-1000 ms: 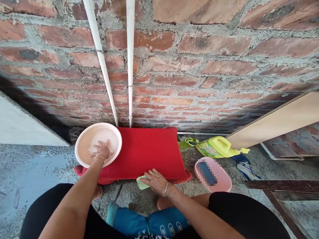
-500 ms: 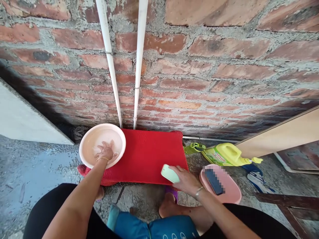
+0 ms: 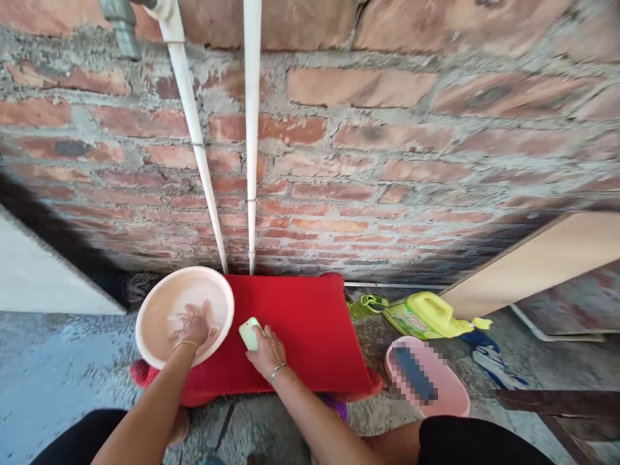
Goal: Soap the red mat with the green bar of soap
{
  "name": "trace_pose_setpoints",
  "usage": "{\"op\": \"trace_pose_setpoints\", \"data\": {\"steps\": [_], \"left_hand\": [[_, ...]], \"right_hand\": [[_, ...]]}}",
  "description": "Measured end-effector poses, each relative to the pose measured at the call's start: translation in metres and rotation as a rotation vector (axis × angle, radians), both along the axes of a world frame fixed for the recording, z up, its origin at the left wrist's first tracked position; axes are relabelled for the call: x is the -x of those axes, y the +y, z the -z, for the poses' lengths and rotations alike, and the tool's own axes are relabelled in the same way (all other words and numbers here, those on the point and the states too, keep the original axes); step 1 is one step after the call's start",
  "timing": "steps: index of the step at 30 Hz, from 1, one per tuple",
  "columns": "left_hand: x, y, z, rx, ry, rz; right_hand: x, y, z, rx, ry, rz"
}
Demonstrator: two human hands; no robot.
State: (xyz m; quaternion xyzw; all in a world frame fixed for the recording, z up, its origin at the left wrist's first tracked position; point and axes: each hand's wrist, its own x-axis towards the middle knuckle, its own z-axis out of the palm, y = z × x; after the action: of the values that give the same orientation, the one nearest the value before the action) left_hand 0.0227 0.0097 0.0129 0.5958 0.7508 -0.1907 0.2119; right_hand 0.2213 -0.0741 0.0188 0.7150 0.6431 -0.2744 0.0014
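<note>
— soap (image 3: pixel 250 333), pale green, is what the right hand (image 3: pixel 268 349) has clenched in its fingers; it sits on the red mat (image 3: pixel 300 329), pressed down near the mat's left part, just beside the basin.

— and the other hand?

— left hand (image 3: pixel 192 325) is down inside the pink basin (image 3: pixel 150 309), fingers spread loose in the water, gripping nothing that i can see. the basin rests on the mat's left end, partly over its edge.

— anything you can read from here?

— not much. right of the mat a yellow jug (image 3: pixel 426 314) lies on its side with a green and red label, but the writing is too small to make out. a green bottle (image 3: pixel 367 305) lies between the jug and the mat. nearer the person than the jug, right of the mat's front corner, a pink dish (image 3: pixel 445 392) holds something blurred out.

— and behind the mat?

— brick wall (image 3: pixel 387 161), with two white pipes (image 3: pixel 251 142) running down it to the mat's back edge. a pale board (image 3: pixel 542 265) leans against the wall, right of the jug.
</note>
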Motion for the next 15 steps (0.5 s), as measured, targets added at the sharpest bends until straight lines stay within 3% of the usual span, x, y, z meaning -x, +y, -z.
{"op": "trace_pose_setpoints", "data": {"steps": [9, 12, 15], "left_hand": [[0.002, -0.002, 0.005, -0.046, -0.014, -0.019], [0.002, -0.002, 0.006, -0.047, -0.011, -0.012], [-0.001, -0.003, 0.004, -0.046, -0.009, -0.012]], "right_hand": [[-0.221, -0.055, -0.02, 0.065, -0.235, 0.558], [-0.236, -0.064, -0.029, 0.065, -0.269, 0.707], [-0.198, -0.061, -0.03, -0.008, -0.175, 0.605]]}}
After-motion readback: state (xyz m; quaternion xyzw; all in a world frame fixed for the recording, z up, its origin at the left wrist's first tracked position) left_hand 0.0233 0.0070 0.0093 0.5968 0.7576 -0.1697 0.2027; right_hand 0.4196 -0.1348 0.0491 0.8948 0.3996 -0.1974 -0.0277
